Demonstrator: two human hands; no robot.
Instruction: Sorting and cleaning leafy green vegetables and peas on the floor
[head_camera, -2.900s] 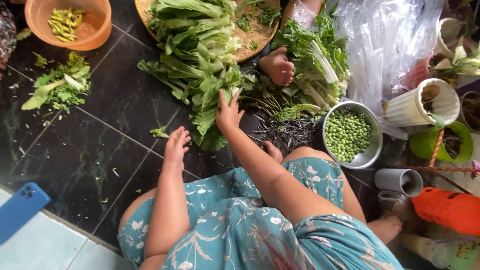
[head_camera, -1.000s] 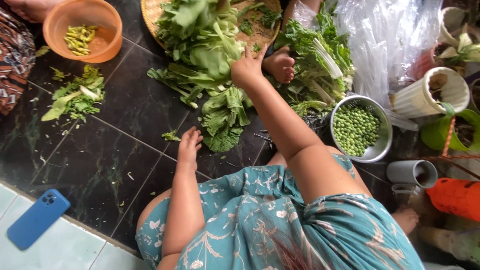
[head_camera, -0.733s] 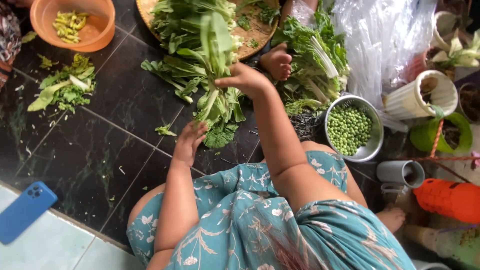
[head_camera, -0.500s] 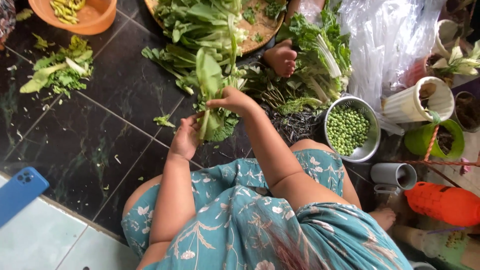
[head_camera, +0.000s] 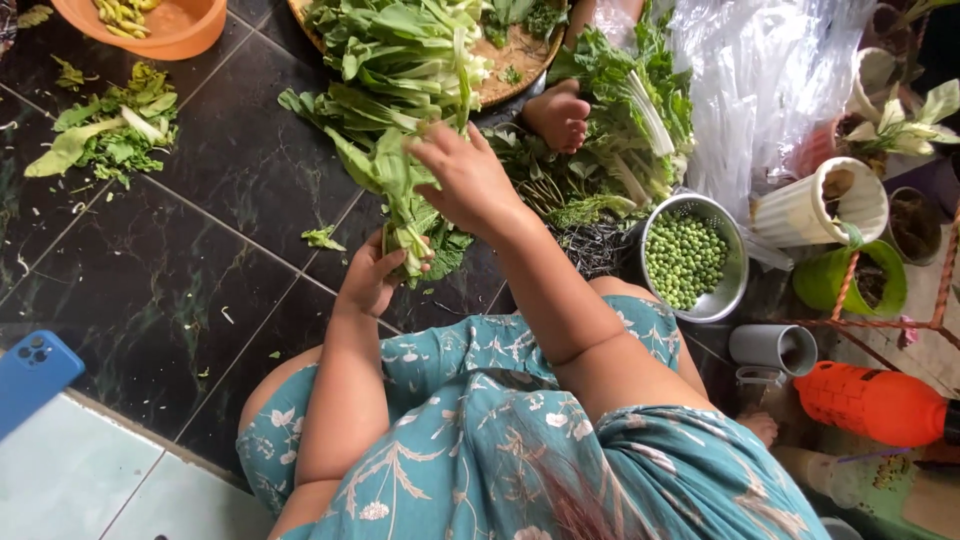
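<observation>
**Green leafy bunch gripped at both ends above dark tiled floor**

Green leafy stalks (head_camera: 400, 190) are held over the dark tiles (head_camera: 170, 290), just in front of the person's knees. The left hand (head_camera: 375, 275) is closed round the pale stem bases; the right hand (head_camera: 465, 180) is clamped over the upper leaves, fingers curled down. The bunch looks light, limp and easily bruised, likely damp; the firmer stem end appears the sounder place to hold. Behind it lies a larger heap of greens (head_camera: 400, 60) on a woven tray (head_camera: 520, 60). A steel colander of peas (head_camera: 690, 260) sits to the right. The right palm's contact is hidden, the orange bowl (head_camera: 160, 25) is cut off at the top edge, and the stalk count cannot be made out
</observation>
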